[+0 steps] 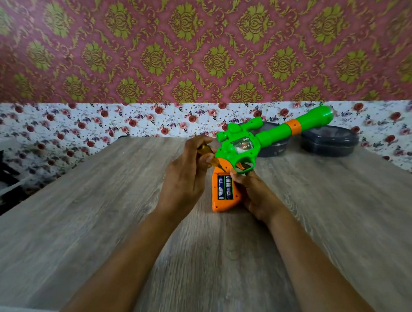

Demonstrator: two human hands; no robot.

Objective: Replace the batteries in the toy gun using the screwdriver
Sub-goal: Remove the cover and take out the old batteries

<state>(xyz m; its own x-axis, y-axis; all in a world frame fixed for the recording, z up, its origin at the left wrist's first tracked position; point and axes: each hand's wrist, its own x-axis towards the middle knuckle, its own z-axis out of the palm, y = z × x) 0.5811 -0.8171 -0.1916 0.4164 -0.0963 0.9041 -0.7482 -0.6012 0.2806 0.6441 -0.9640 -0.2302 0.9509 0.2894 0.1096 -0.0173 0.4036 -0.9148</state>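
Head view: I note my left hand [187, 171] gripping the yellow screwdriver [211, 160], its tip at the top of the toy gun's [245, 143] open grip compartment. My right hand [253, 193] holds the orange grip over the desk [103, 210]. Two batteries [225, 187] sit inside, side by side.

The toy gun [267, 137] is showing a bright green body, an orange band [293, 127] ringing its barrel and an orange grip [218, 204]. The batteries [225, 187] are showing blue and silver-white. The screwdriver [214, 162] handle is glowing amber-yellow. The desk [103, 222] is wearing pale grey wood grain. The wallpaper [157, 47] is carrying olive-gold damask on dusky pink; the border [83, 120] below it is showing red roses on white. Two containers [329, 141] are looking dark grey
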